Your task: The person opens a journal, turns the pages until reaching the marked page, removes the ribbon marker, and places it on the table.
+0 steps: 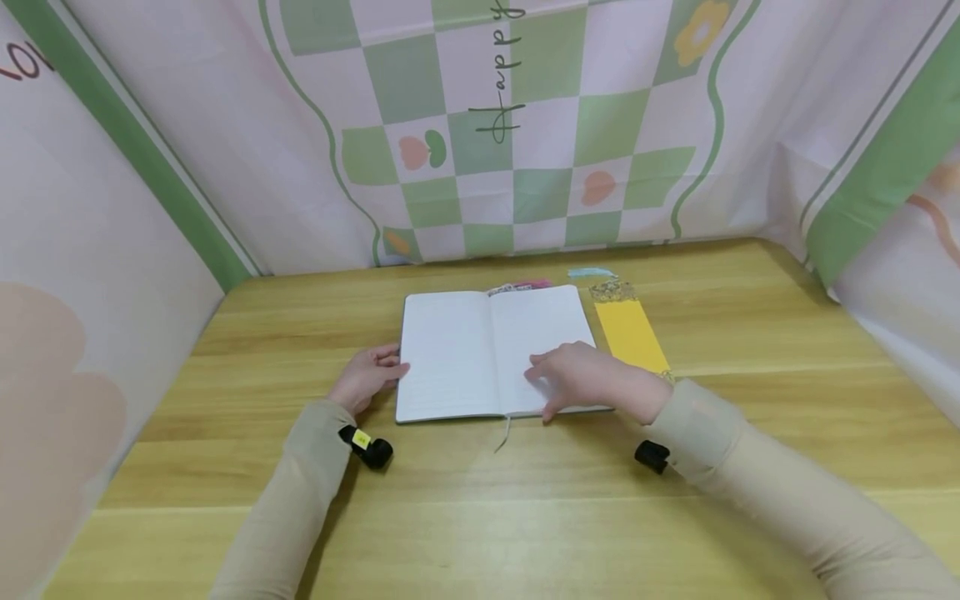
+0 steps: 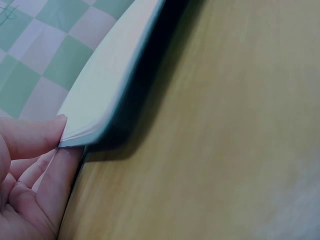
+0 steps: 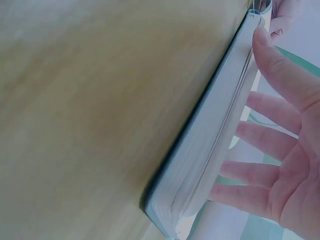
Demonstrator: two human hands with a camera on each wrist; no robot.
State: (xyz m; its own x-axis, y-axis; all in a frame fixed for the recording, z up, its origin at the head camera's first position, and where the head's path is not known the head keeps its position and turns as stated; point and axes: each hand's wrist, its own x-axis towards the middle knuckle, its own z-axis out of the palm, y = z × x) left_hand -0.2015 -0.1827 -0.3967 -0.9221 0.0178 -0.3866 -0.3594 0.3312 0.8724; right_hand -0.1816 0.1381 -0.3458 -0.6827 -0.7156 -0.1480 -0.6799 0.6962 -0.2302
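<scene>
An open notebook point(image 1: 450, 358) with blank-looking white pages and a dark cover lies on the wooden table. My left hand point(image 1: 367, 379) pinches its left edge, the thumb point(image 2: 37, 136) on the page and a finger under the cover. Over the right page, my right hand point(image 1: 581, 375) has its fingers spread and touches the paper. The right wrist view shows the thumb near the bottom edge of the thick page block point(image 3: 210, 130) and the other fingers stretched across the page. A thin ribbon point(image 1: 506, 433) hangs out below the spine.
Right of the notebook lies a yellow card point(image 1: 632, 333) with patterned ends, partly behind my right wrist. A light blue tassel point(image 1: 591, 272) is above it. Something pink point(image 1: 532, 284) shows behind the notebook's top edge. A checkered curtain point(image 1: 540, 192) borders the table's point(image 1: 465, 517) far side.
</scene>
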